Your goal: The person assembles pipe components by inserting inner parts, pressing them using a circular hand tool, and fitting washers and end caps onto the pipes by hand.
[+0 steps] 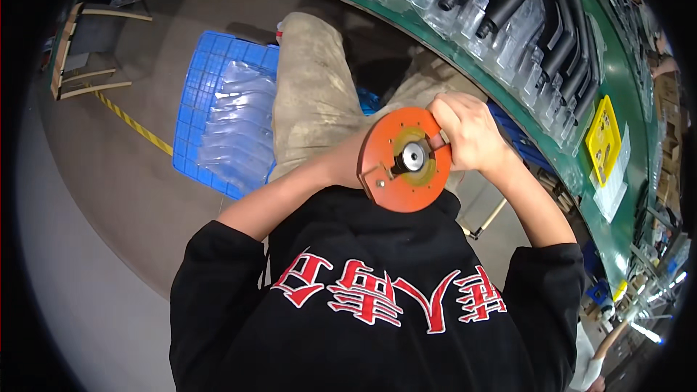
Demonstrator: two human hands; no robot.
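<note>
I hold a round orange disc (392, 181) with a metal hub in its middle, over my lap. My right hand (468, 131) grips its upper right edge, fingers closed on a small metal lever near the hub. My left hand (356, 163) is mostly hidden behind the disc's left edge and seems to support it from behind. My black sleeves come in from below.
A curved green conveyor belt (617, 87) runs across the top right, carrying clear plastic trays with black cylindrical parts (508, 0). A yellow tray (604, 138) lies on it. A blue crate (210, 109) with clear blister trays stands on the floor at left, near a wooden frame (72, 58).
</note>
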